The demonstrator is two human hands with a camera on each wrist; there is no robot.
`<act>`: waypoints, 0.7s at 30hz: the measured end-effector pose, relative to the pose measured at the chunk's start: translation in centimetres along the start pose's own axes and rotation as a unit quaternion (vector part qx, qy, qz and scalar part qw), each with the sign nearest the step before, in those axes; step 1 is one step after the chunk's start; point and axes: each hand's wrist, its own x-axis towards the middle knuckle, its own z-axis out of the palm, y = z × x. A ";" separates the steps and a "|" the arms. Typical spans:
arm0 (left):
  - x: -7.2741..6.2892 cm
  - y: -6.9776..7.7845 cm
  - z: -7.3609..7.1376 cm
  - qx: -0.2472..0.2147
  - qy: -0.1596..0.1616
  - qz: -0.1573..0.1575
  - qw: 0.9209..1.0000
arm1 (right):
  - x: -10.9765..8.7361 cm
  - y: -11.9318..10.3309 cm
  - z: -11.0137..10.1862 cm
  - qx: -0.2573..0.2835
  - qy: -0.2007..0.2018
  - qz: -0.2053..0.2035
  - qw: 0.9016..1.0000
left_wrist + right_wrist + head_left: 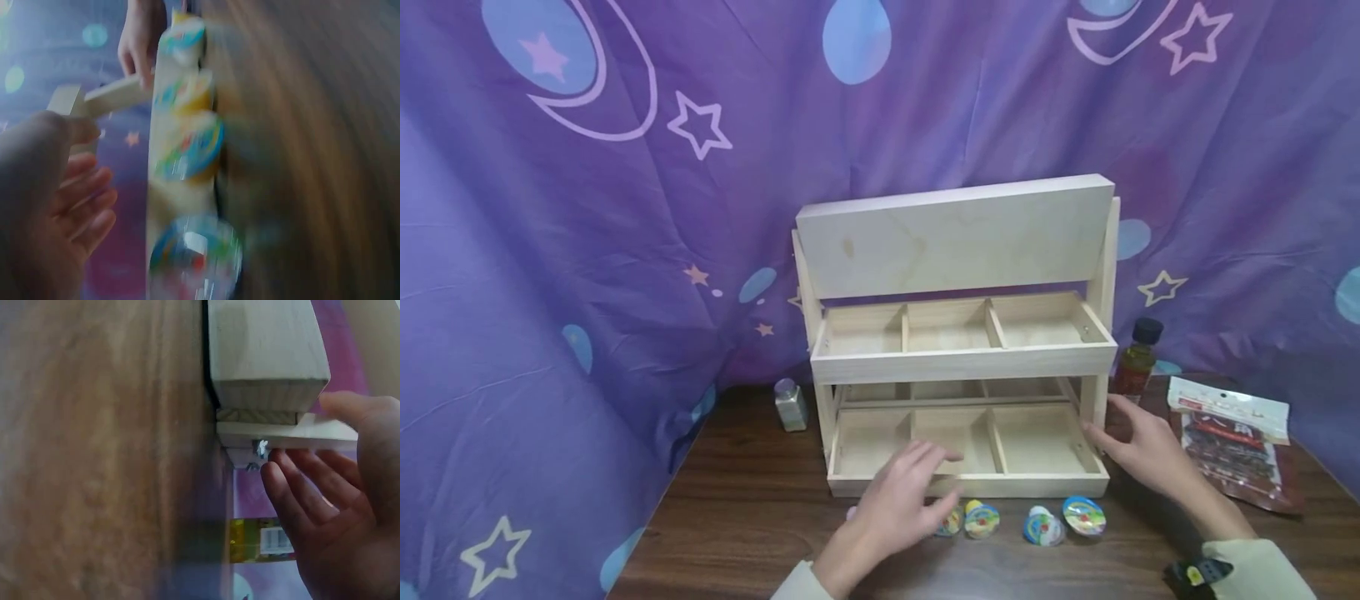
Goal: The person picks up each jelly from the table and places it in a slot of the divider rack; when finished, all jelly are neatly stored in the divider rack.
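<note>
A pale wooden two-tier rack with three compartments in each tray stands on the table. My left hand hovers over the front of the lower tray with its fingers extended and nothing in them. Several small jelly cups with colourful foil lids lie along the rack's front edge, some partly hidden by that hand. At the rack's right side is my right hand. Its thumb lies by the tray corner and its loosely bent fingers reach the outer side of the upright, near a wing nut.
A bottle with a black cap stands behind the right hand. Further right lies a plastic packet of dark spice. Left of the rack is a small glass shaker. A purple curtain hangs behind the dark wooden table.
</note>
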 end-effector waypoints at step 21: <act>4.6 6.4 5.5 0.027 -0.182 0.131 0.974 | 0.0 0.3 -0.3 0.048 -0.087 0.045 0.994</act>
